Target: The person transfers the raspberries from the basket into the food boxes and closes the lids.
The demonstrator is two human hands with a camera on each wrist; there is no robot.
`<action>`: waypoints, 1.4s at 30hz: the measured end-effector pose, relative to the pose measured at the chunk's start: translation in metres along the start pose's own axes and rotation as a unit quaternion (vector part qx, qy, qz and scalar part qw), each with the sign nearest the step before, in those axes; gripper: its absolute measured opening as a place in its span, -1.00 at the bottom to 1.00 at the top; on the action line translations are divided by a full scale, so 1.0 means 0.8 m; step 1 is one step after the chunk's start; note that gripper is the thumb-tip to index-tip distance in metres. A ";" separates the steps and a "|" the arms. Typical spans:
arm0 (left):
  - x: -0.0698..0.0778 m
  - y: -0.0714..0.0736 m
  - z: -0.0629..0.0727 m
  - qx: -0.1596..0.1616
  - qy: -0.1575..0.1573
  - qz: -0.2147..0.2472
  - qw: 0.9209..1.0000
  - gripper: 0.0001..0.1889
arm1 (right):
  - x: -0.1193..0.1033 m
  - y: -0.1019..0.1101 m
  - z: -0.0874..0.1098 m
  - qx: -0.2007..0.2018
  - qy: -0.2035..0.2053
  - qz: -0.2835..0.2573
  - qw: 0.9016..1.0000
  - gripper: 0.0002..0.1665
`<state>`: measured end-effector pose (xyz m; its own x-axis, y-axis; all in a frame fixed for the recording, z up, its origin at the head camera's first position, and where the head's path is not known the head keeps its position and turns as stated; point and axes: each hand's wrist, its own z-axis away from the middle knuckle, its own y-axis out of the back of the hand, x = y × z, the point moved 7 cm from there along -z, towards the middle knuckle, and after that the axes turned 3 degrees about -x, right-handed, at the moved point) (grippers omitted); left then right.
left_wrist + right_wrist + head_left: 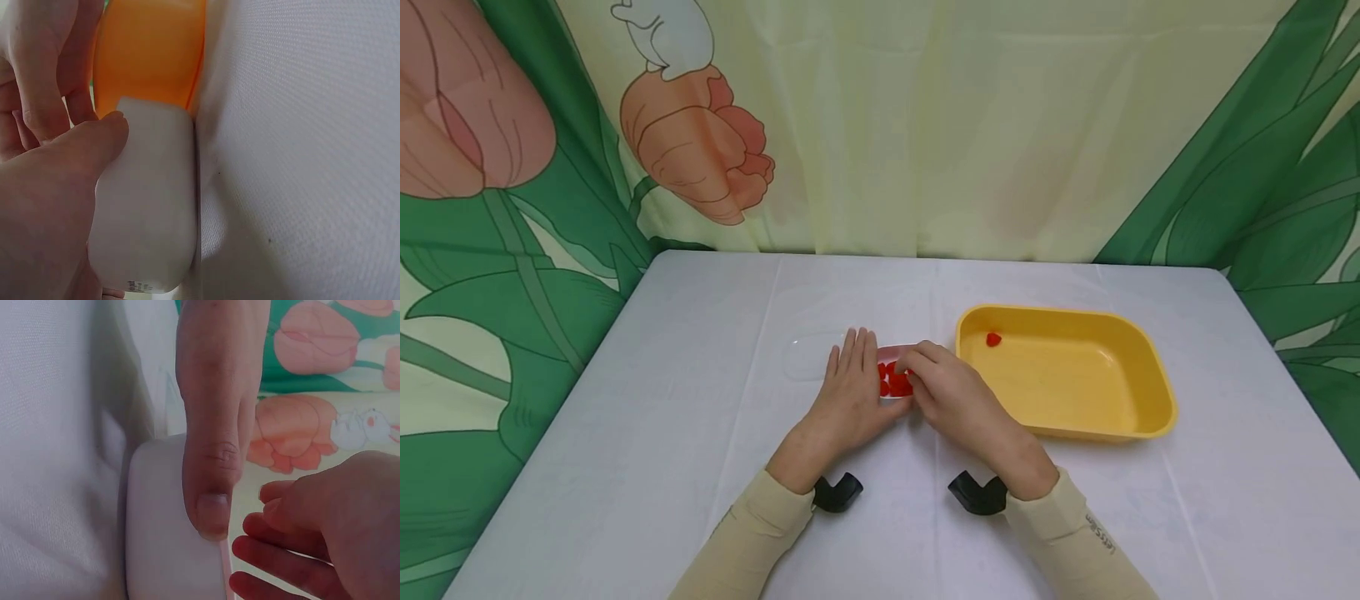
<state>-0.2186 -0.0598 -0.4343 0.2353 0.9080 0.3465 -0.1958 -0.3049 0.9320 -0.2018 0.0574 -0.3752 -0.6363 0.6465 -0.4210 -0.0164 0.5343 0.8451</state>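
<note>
A small white box (147, 200) with a pink inside holds several small red pieces (897, 385). At its left end is my left hand (850, 396), its fingers straight and pointing away from me. The left thumb rests along the box's near wall in the left wrist view. My right hand (951, 396) reaches over the right end with bent fingers, fingertips close to the red pieces. I cannot tell whether the right fingertips pinch a piece. To the right stands a yellow tray (1075, 425) with one red piece (993, 339) in its far left corner.
A clear plastic lid (805, 357) lies on the white tablecloth (700, 400), left of the box and partly behind the left hand. The tray stands close to the right hand. A curtain (962, 125) with printed flowers hangs behind the table.
</note>
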 end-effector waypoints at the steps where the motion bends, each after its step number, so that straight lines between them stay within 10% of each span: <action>1: 0.000 0.000 0.000 0.000 0.000 0.000 1.000 0.07 | 0.001 0.002 0.000 0.003 0.001 -0.003 1.000 -0.82; 20: -0.001 0.000 0.000 -0.002 0.011 0.008 1.000 0.16 | 0.053 0.059 0.014 0.074 -0.098 -0.042 0.991 -0.86; 42: -0.002 -0.001 0.000 -0.002 0.012 0.007 1.000 0.16 | 0.118 0.066 0.035 0.023 -0.253 -0.034 0.967 -0.75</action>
<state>-0.2191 -0.0607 -0.4356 0.2085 0.9103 0.3575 -0.2038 -0.3170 0.9263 -0.2414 0.1617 -0.3799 -0.1763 0.7858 -0.5928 -0.0030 0.6018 0.7986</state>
